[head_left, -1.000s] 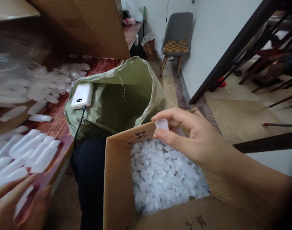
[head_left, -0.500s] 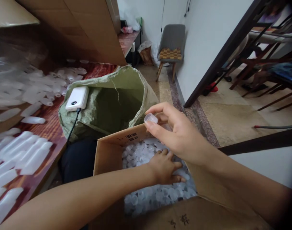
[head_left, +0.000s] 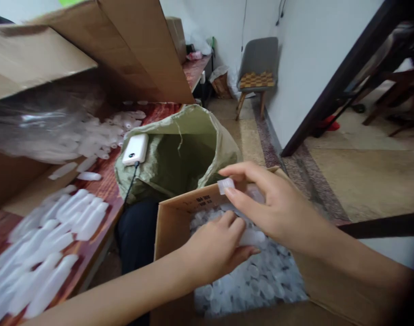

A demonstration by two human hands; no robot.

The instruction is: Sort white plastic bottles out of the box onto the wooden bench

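My right hand (head_left: 278,208) pinches a small translucent plastic cap (head_left: 225,185) between thumb and forefinger, above the far rim of an open cardboard box (head_left: 173,226). The box holds a heap of several loose clear caps (head_left: 254,280). My left hand (head_left: 215,249) reaches across into the box, fingers curled round a white translucent tube (head_left: 252,237) just under my right hand. White plastic tubes (head_left: 57,235) lie in rows on the red wooden table at the left.
A green woven sack (head_left: 180,149) stands open behind the box, with a white power bank (head_left: 135,149) and its black cable on its rim. A large cardboard carton (head_left: 91,50) lies open on the table. A grey chair (head_left: 257,63) and dark table legs stand farther off.
My left hand has come from the tubes at the left into the box and lifted out of the caps with a tube. My right hand stays put with its cap.
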